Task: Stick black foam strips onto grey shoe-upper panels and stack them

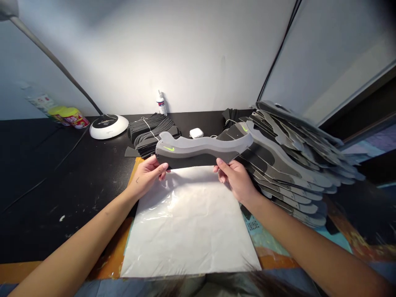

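Between both hands I hold up a long curved shoe upper piece (198, 149), grey along its top and black below, with a small yellow-green swoosh near its left end. My left hand (150, 170) pinches its lower left corner, thumb in front. Toward the right, my right hand (233, 175) grips the lower edge between thumb and fingers. Under the piece lies a white plastic-covered sheet (192, 222). A big fanned stack of similar grey and black shoe upper pieces (297, 173) sits just right of my right hand.
Tied bundles of black strips (151, 130) lie behind my left hand. A small white case (196, 133) and a white bottle (161, 103) stand farther back by the wall. The lamp base (109, 127) and a red-yellow container (74, 118) are at the left.
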`<state>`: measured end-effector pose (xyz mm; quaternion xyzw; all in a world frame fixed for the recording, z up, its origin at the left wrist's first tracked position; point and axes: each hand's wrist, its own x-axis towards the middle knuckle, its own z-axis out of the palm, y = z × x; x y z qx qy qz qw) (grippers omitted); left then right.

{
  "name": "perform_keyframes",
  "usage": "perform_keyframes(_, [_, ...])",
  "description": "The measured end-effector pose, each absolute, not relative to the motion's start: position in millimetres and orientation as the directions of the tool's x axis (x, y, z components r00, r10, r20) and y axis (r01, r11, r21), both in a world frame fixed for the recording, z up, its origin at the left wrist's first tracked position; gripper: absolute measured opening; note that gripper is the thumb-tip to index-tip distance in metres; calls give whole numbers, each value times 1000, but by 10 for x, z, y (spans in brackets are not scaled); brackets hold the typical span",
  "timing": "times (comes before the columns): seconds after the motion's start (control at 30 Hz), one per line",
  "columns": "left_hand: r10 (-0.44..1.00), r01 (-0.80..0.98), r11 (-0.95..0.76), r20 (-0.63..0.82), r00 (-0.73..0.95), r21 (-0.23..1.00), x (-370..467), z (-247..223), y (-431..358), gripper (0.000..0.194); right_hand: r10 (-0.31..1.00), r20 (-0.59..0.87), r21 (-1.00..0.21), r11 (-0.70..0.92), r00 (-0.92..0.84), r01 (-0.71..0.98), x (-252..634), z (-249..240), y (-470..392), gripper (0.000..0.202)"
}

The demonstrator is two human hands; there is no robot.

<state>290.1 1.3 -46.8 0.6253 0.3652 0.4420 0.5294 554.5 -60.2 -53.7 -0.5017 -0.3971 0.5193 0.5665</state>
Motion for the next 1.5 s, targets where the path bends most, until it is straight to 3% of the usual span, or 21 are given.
perform_keyframes(0.27, [925,-97,-73,103,366,993,2867,-488,27,45,974,-86,-992,-64,211,-110,5523,-533,-610,48])
perform_keyframes(0.57, [918,-103,-47,84,388,994,2843,-519,44,33,971,-84,-988,-52,222,-147,5525,-585,-601,47])
perform_keyframes(0.77, [938,-143,-39,86,337,989,2895,-445,4,41,973,-100,-980,-60,208,-191,5531,-577,-585,49])
perform_keyframes(1.0, [945,-69,-38,58,322,997,2880,-468,5,53,963,-107,-976,-55,246,-209,5540,-558,-560,52])
perform_keyframes(1.23, [961,-38,-9,19,277,999,2910,-501,20,45,968,-24,-984,21,251,-175,5592,-537,-541,46])
perform_keyframes(1.5, [983,41,-77,69,168,996,2875,-536,18,38,980,-49,-947,17,195,-321,5574,-497,-562,44])
